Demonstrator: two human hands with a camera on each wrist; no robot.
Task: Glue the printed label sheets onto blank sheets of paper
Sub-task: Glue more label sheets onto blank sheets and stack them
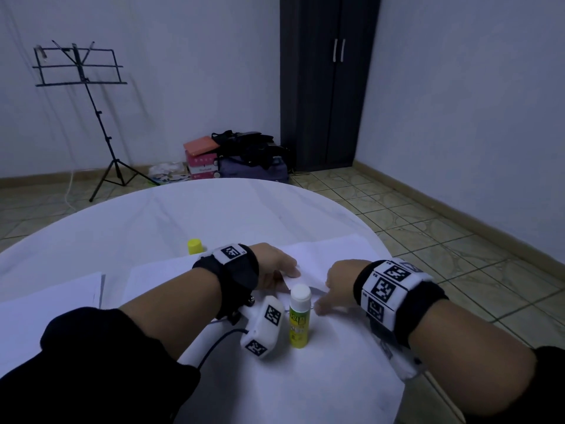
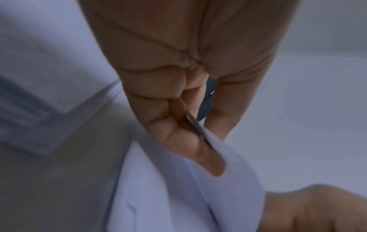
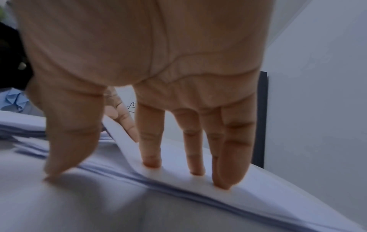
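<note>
My left hand (image 1: pixel 289 272) pinches the edge of a white sheet (image 2: pixel 228 166) between thumb and fingers (image 2: pixel 184 141) and lifts it off a paper stack (image 1: pixel 333 252) in the middle of the table. Whether that sheet is printed or blank cannot be told. My right hand (image 1: pixel 324 296) lies just right of it, with straight fingers (image 3: pixel 151 157) pressing the stack (image 3: pixel 258 196) down and the thumb on the tablecloth. A yellow-green glue stick (image 1: pixel 300 316) stands upright between my wrists, white top up. Its yellow cap (image 1: pixel 194 246) lies behind my left wrist.
A second pile of white sheets (image 1: pixel 55 296) sits at the left of the round table (image 1: pixel 183 215) with its white cloth. The table edge runs close on the right, tiled floor (image 1: pixel 428 240) beyond. A music stand, boxes and a dark wardrobe are by the far wall.
</note>
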